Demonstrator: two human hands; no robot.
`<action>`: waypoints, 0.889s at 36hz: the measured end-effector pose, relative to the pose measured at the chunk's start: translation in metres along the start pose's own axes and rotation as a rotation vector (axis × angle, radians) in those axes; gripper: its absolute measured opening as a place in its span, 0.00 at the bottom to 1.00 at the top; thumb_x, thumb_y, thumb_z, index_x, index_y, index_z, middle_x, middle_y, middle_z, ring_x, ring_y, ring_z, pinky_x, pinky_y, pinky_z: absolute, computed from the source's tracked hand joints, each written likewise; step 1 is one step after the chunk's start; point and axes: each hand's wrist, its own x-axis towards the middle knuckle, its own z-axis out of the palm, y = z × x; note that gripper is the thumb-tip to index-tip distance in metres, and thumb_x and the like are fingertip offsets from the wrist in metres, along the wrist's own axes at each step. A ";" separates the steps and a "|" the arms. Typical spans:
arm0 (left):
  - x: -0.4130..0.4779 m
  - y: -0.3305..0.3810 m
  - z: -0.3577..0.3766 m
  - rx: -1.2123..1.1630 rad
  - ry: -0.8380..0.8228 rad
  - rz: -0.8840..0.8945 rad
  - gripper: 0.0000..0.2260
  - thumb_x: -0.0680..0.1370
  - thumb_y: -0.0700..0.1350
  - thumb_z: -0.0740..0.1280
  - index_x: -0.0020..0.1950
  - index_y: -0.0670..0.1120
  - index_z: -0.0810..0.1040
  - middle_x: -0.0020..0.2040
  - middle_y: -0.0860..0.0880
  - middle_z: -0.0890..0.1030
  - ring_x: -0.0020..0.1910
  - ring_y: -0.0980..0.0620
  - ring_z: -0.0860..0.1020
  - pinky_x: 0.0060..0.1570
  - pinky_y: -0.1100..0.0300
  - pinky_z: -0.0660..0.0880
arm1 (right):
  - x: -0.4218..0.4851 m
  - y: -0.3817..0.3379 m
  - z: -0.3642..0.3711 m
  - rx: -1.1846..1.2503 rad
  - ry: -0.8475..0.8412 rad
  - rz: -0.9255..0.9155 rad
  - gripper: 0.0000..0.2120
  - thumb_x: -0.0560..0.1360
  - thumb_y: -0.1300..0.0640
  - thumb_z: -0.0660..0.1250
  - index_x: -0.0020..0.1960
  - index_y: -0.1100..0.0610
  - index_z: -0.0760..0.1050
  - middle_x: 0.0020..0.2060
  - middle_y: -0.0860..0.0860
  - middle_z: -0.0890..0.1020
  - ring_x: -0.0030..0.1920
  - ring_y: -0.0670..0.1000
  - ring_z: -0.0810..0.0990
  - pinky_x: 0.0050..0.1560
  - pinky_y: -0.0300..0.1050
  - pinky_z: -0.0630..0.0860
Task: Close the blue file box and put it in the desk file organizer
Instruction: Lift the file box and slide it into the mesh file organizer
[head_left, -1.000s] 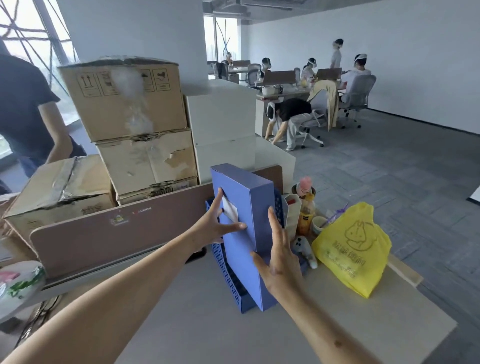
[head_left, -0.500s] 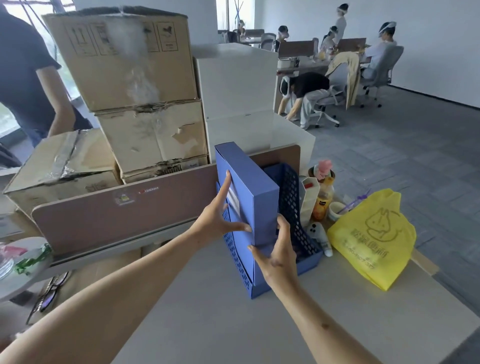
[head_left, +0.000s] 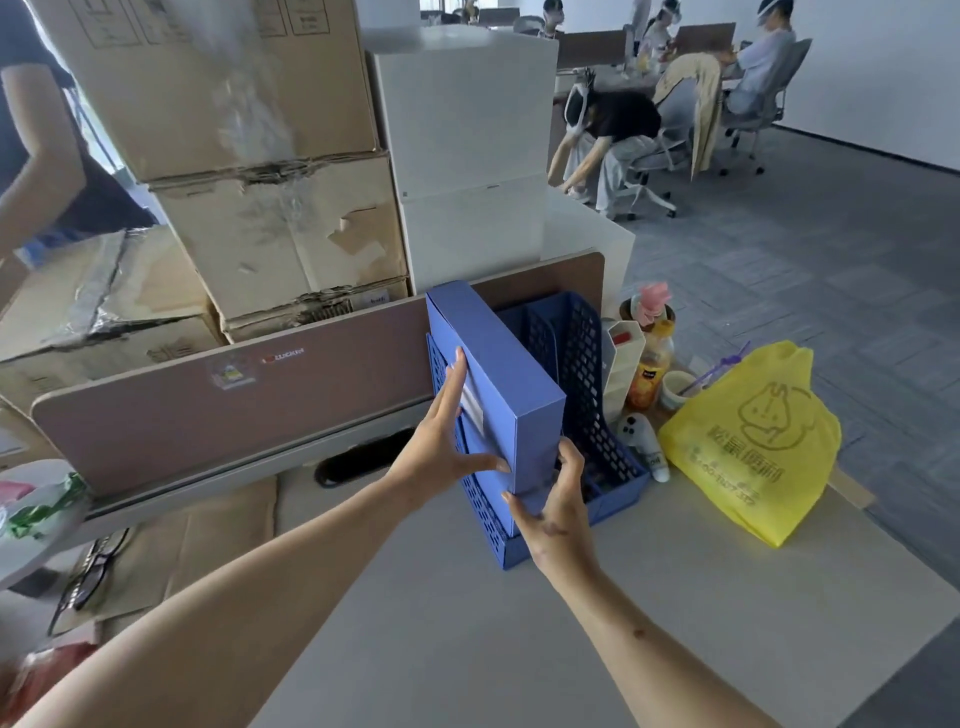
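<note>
The closed blue file box (head_left: 498, 364) stands upright in the leftmost slot of the blue mesh desk file organizer (head_left: 587, 374) on the grey desk (head_left: 519, 649). My left hand (head_left: 441, 441) presses flat against the box's left face, where a white label sits, with the thumb across its front spine. My right hand (head_left: 556, 514) grips the box's lower front corner and the organizer's front edge. The lower part of the box is hidden inside the slot.
A yellow plastic bag (head_left: 753, 447), a drink bottle (head_left: 649, 364), a cup and a small white bottle lie right of the organizer. A brown divider panel (head_left: 234, 395) and stacked cardboard boxes (head_left: 260, 182) stand behind. People sit at desks far back.
The box has gone down further into the organizer's left slot. My right hand slid lower along its front edge, and the camera tilted downward and closer.
</note>
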 end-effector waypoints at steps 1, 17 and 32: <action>-0.003 -0.003 0.003 0.001 -0.001 -0.014 0.62 0.64 0.49 0.82 0.72 0.75 0.34 0.72 0.78 0.38 0.81 0.52 0.49 0.75 0.43 0.62 | -0.002 0.004 0.001 -0.019 -0.008 0.016 0.36 0.72 0.56 0.72 0.72 0.50 0.53 0.66 0.46 0.69 0.66 0.50 0.73 0.61 0.42 0.75; -0.021 -0.010 0.020 0.041 0.002 -0.036 0.61 0.66 0.49 0.81 0.74 0.71 0.33 0.79 0.66 0.39 0.80 0.54 0.48 0.77 0.45 0.59 | -0.004 0.001 -0.003 -0.212 -0.123 0.193 0.30 0.73 0.52 0.72 0.67 0.52 0.59 0.59 0.42 0.72 0.56 0.45 0.76 0.43 0.31 0.72; -0.141 -0.027 -0.025 0.183 0.102 -0.173 0.44 0.72 0.48 0.77 0.80 0.59 0.52 0.76 0.51 0.68 0.76 0.51 0.65 0.68 0.61 0.62 | -0.013 -0.233 -0.179 0.155 -0.044 -0.376 0.16 0.78 0.50 0.64 0.63 0.55 0.73 0.62 0.51 0.79 0.64 0.53 0.77 0.67 0.52 0.71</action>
